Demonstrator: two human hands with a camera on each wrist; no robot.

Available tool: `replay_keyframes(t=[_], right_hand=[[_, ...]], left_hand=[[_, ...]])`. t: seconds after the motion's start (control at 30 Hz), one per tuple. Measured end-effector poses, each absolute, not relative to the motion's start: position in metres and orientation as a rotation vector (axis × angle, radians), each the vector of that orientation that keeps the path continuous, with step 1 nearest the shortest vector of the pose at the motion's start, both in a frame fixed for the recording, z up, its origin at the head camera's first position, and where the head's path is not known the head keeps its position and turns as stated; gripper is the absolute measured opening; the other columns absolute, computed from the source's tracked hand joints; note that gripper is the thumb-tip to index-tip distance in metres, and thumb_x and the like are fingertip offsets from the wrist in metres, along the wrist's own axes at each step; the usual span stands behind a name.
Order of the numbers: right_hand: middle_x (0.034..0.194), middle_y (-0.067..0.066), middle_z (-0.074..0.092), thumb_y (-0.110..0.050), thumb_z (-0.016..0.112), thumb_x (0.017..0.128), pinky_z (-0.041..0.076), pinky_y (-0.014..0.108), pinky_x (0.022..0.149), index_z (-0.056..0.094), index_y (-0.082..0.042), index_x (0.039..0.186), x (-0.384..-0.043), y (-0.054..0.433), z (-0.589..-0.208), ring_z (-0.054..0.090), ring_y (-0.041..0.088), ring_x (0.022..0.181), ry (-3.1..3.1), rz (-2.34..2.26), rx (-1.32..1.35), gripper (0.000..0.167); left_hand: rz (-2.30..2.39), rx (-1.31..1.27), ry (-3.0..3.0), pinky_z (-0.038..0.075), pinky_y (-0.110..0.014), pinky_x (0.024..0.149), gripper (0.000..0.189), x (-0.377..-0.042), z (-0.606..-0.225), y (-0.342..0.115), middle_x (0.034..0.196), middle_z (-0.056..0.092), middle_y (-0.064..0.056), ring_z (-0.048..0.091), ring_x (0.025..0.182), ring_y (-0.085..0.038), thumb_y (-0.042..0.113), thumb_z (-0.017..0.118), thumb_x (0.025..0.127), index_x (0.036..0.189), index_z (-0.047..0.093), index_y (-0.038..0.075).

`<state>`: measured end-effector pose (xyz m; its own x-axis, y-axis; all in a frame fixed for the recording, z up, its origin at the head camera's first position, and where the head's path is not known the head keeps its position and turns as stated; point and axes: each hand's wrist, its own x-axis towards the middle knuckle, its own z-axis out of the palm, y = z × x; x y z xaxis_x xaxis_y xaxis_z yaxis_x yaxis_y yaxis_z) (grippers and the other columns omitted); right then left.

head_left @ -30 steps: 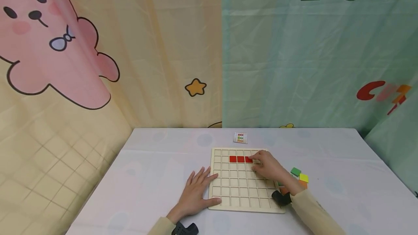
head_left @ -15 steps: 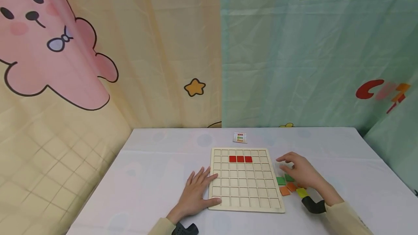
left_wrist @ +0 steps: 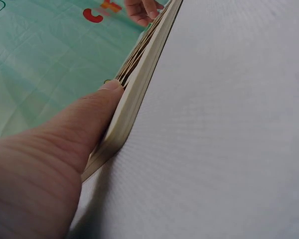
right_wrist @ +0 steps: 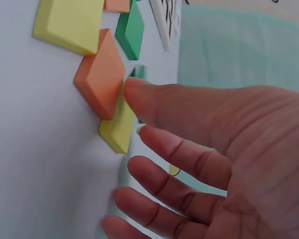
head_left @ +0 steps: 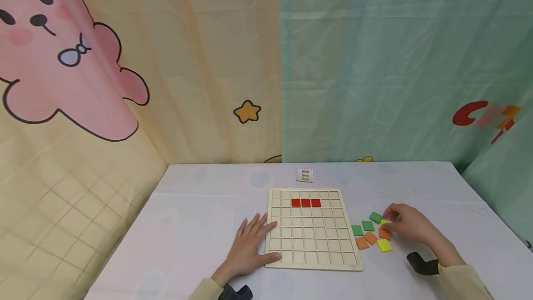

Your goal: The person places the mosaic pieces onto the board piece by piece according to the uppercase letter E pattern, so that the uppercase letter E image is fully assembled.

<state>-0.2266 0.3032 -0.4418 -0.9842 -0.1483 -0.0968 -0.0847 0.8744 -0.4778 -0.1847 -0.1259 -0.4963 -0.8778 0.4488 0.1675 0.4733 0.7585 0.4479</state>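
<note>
My left hand [head_left: 248,249] lies spread at the left edge of the wooden grid board [head_left: 312,233], its thumb on the board's rim. Three red square tiles [head_left: 306,203] sit side by side in the board's second row from the far side. Right of the board, my right hand [head_left: 412,223] has its thumb and index finger at a yellow tile [right_wrist: 118,127]. In the right wrist view the thumb covers part of this tile, and the other fingers are loosely bent. An orange tile [right_wrist: 103,74] lies against the yellow one.
Several green [head_left: 357,230], orange [head_left: 362,243] and yellow tiles [head_left: 384,245] lie loose beside the board's right edge. A small pattern card [head_left: 306,175] lies beyond the board on the white-covered table [head_left: 200,207]. Printed curtains [head_left: 354,82] hang behind.
My right hand has left the third red tile and moved right, over the loose tiles, down to a yellow one. My left hand stays at the board's edge.
</note>
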Motion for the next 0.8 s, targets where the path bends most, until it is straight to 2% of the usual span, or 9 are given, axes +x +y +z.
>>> replay_keyframes(t=[0.33, 0.8], right_hand=[[0.079, 0.004, 0.051, -0.019, 0.076, 0.081, 0.043, 0.033, 0.061, 0.061, 0.0, 0.093, -0.229, 0.31, -0.45, 0.047, 0.022, 0.074, 2.893, -0.83, -0.105, 0.026], [0.08, 0.004, 0.052, -0.02, 0.077, 0.08, 0.043, 0.033, 0.062, 0.063, 0.001, 0.095, -0.232, 0.315, -0.455, 0.048, 0.023, 0.076, 2.865, -0.896, -0.08, 0.03]], left_hand=[[-0.766, -0.737, -2.924, 0.003, -0.051, 0.112, 0.079, -0.184, -0.495, -0.125, 0.153, 0.027, -0.008, 0.014, 0.142, -0.029, 0.066, 0.057, 0.081, 0.142, 0.044, 0.019], [-0.747, -0.742, -2.921, 0.004, -0.052, 0.112, 0.079, -0.186, -0.498, -0.125, 0.153, 0.027, -0.007, 0.014, 0.142, -0.028, 0.069, 0.054, 0.081, 0.143, 0.043, 0.02]])
